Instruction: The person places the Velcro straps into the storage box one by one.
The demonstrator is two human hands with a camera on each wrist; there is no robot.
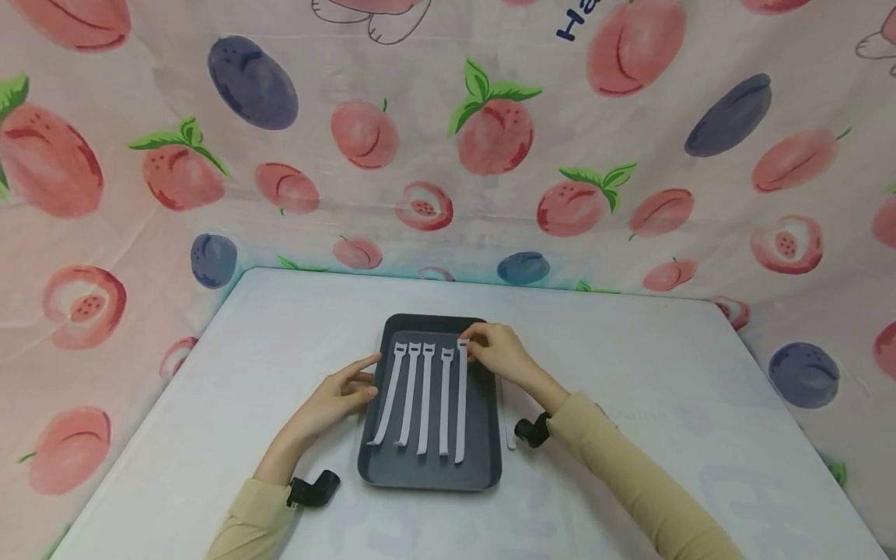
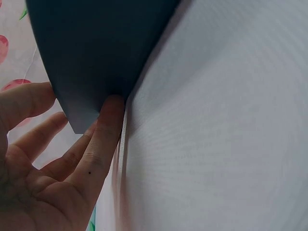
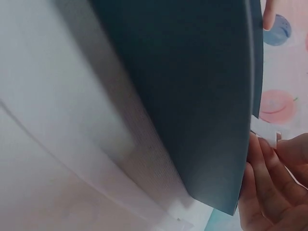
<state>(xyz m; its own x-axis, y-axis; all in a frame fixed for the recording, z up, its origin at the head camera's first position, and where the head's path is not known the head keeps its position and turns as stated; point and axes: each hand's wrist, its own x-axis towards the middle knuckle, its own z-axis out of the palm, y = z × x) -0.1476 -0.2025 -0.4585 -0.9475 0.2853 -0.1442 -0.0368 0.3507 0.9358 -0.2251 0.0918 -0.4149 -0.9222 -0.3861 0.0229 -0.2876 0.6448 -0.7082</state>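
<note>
Several white cable ties (image 1: 425, 404) with slotted heads lie side by side, lengthwise, in a dark grey tray (image 1: 430, 477). At the tray's upper right, my right hand (image 1: 500, 351) pinches the head of the rightmost cable tie (image 1: 460, 412). The right wrist view shows that white head (image 3: 269, 132) between thumb and fingers, beside the tray wall (image 3: 192, 96). My left hand (image 1: 343, 397) touches the tray's left side with fingers extended. In the left wrist view, the left hand's fingertips (image 2: 113, 103) rest against the tray's outer wall (image 2: 96, 53).
Another white cable tie (image 1: 509, 424) lies on the white-covered table (image 1: 315, 327), just right of the tray and partly behind the right wrist. A fruit-print cloth (image 1: 434, 117) hangs along the table's back and sides. Each wrist wears a black camera (image 1: 315, 488).
</note>
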